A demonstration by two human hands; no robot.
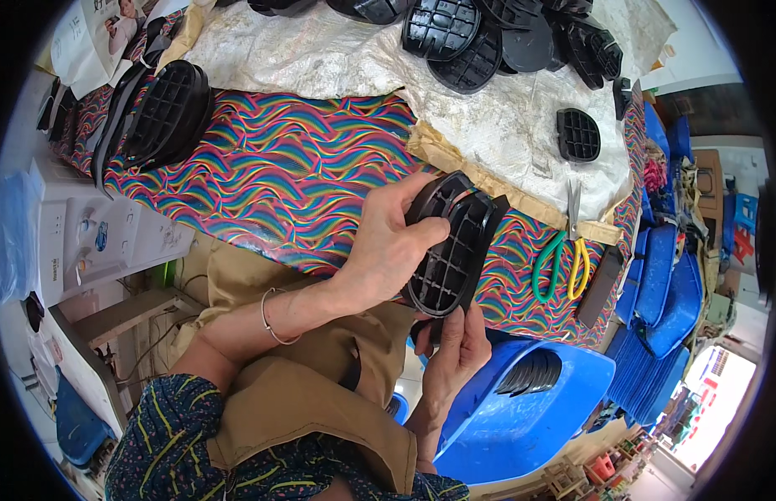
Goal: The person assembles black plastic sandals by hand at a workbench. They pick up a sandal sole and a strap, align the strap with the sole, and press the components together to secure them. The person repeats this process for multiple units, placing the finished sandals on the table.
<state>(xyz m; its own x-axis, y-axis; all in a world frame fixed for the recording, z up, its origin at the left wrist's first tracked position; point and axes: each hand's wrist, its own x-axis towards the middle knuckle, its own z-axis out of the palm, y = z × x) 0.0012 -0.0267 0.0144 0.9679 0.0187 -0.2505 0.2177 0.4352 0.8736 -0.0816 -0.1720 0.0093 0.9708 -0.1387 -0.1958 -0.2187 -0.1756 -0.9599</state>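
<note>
The black part (442,280), grid side up, is held tilted above the near edge of the patterned cloth (304,167). It is gripped by the left hand (392,242), its thumb laid over the grid and its fingers closed around the far-left side. A dark strip (486,242) lies along the part's right side, and its near end appears to be pinched between the closed thumb and fingers of the right hand (456,346). Whether the strip is already fixed to the part cannot be told.

The strip could be sprung loose or set crooked if the right pinch were eased or the pull made uneven; its far end is backed by no finger. The part could be twisted if the left thumb slid across the grid. As both are held close to the near edge, a slip could let them drop towards the blue tub (522,434), where dark pieces (534,373) are already nested.

To the right, the scissors (573,224) are left with blade tips pointing far, beside a brown block (599,286); an elbow or sleeve swung that way could knock either off.
</note>
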